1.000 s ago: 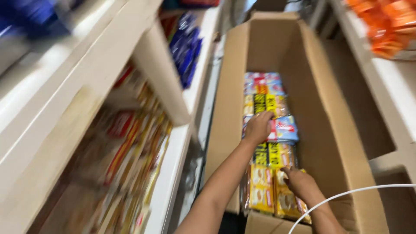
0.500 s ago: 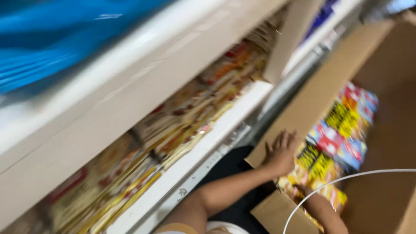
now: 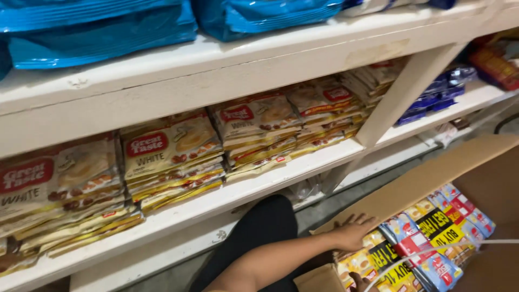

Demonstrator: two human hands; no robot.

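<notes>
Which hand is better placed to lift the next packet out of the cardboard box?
Left, probably. The left hand rests spread over the packets at the wall of the cardboard box, fully in view. Only the fingertips of the right hand show at the bottom edge.

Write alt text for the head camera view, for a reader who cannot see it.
A person's left hand rests on the rim of an open cardboard box packed with colourful sachet packs, while the right hand barely shows at the bottom edge. Beside the box, white shelves hold stacked tan sachet packs, with blue bags above.
</notes>
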